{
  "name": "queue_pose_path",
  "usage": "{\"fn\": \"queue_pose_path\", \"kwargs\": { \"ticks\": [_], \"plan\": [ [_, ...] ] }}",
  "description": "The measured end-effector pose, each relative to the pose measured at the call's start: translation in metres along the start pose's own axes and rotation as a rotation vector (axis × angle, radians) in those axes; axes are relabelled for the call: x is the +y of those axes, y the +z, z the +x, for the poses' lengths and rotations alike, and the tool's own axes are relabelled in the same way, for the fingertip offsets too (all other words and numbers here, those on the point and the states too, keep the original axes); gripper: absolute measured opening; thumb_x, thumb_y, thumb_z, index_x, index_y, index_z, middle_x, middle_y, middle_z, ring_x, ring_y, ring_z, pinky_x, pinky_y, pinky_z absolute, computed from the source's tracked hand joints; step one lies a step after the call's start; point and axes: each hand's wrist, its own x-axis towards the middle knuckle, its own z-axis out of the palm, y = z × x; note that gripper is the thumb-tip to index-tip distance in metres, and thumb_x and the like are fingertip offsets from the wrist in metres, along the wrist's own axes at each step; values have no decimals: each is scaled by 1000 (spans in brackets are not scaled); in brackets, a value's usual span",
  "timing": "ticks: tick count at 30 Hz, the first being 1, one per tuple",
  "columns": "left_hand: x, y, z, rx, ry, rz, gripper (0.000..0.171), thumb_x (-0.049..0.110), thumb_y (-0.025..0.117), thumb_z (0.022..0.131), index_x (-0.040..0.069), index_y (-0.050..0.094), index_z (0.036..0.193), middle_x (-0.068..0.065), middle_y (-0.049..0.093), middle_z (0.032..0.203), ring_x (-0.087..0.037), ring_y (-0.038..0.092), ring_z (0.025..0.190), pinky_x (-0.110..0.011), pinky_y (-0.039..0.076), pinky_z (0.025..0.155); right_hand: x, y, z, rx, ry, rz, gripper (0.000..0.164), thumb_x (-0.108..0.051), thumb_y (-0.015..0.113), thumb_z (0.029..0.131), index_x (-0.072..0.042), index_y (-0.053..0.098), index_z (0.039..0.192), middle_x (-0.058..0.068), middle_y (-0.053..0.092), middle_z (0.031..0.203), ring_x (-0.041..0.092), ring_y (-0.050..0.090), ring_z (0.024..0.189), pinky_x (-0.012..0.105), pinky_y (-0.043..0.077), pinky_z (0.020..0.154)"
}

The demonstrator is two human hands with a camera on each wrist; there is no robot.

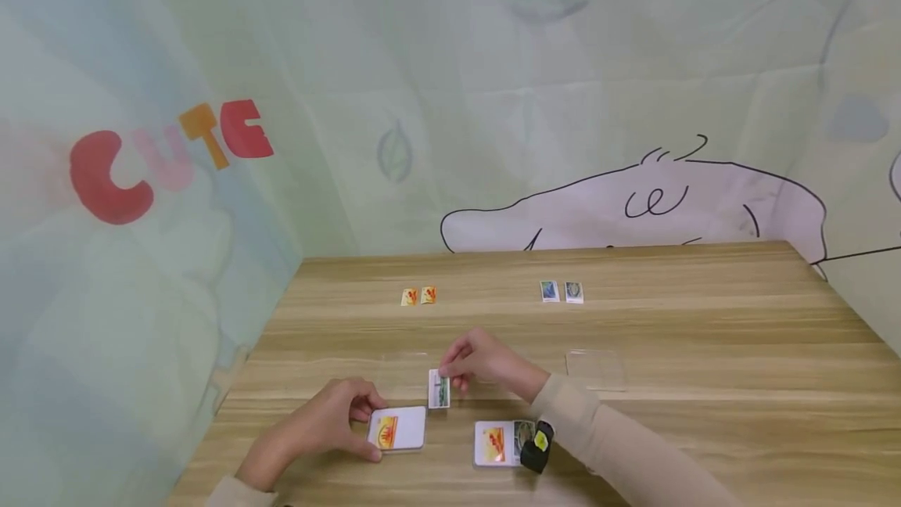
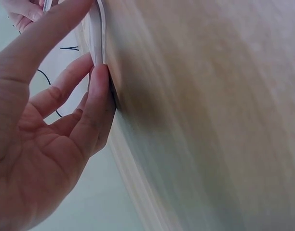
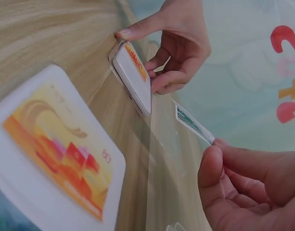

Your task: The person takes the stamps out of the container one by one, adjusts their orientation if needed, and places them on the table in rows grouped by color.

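Observation:
My left hand (image 1: 325,418) grips a flat square case (image 1: 410,429) by its opposite edges, thumb at the near side and fingers at the far side. Inside that case an orange-yellow stamp (image 1: 387,432) lies on a white backing. Between thumb and forefinger, my right hand (image 1: 487,360) pinches a white-edged green stamp (image 1: 438,391) by its edge, just beyond the case. In the right wrist view the pinched stamp (image 3: 193,124) shows nearly edge-on, above the table. Only the case's edge (image 2: 99,38) appears in the left wrist view, between thumb and fingertips.
A second square case (image 1: 477,456) with an orange stamp (image 1: 493,444) and a dark stamp (image 1: 523,435) lies below my right forearm. Two orange stamps (image 1: 428,295) and two bluish-green stamps (image 1: 550,292) lie farther back. A clear lid (image 1: 597,370) rests on the right.

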Motion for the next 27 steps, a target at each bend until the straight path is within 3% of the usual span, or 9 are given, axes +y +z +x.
{"fn": "queue_pose_path", "kwargs": {
  "ticks": [27],
  "plan": [
    [-1, -1, 0, -12, 12, -44, 48, 21, 96, 63, 5, 67, 97, -3, 62, 96, -14, 60, 84, -29, 55, 75, -10, -14, -5, 44, 17, -22, 6, 1, 71, 89, 7, 70, 90, 8, 67, 71, 13, 59, 57, 30, 53, 58]
  ]
}}
